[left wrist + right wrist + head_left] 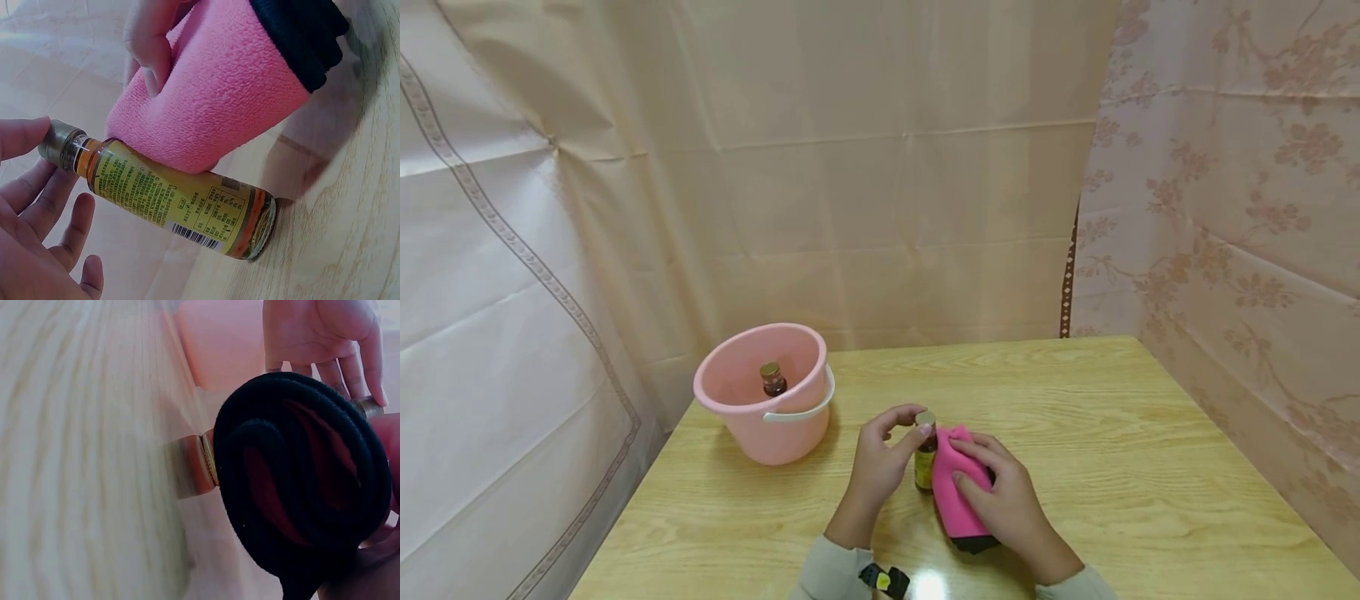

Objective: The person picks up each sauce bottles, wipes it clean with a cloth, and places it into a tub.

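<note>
A small glass bottle [923,471] with a yellow-green label and a metal screw cap stands on the table. At its top, my left hand [882,457] pinches the cap [59,142] between thumb and fingers. My right hand [1011,496] grips a folded pink fleece cloth [957,492] with a black edge. In the left wrist view the cloth lies against the bottle's side and covers part of the label. The right wrist view shows the rolled layers of the black edge [250,431], which hide most of the bottle.
A pink bucket [778,437] with a white handle [797,414] stands at the table's left. Inside it is another capped bottle [773,381]. The wooden table [1150,467] extends to the right, and curtains [880,183] hang behind and on both sides.
</note>
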